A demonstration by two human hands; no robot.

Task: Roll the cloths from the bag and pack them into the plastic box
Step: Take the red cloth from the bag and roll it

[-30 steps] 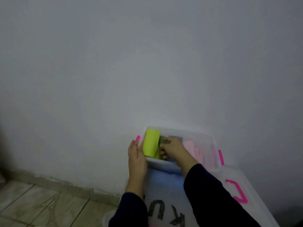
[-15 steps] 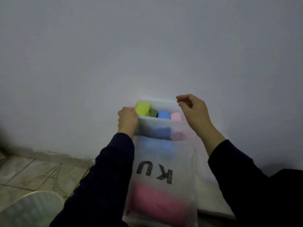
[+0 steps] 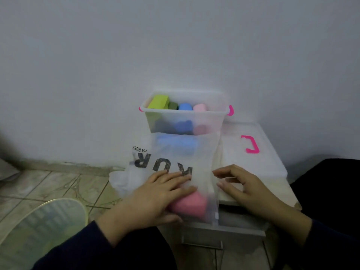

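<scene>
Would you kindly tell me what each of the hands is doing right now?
Left hand: open, fingers flat, pressing on the plastic bag.
Right hand: open, fingers loosely curled, holding nothing.

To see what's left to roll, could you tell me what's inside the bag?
Through the bag, a blue cloth and a pink cloth show; anything beneath them is hidden.

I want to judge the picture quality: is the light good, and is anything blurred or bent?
Head view: dim, flat light, no glare; the plastic box and bag look soft; left hand slightly blurred; wide-angle lens bends the floor edge.
</scene>
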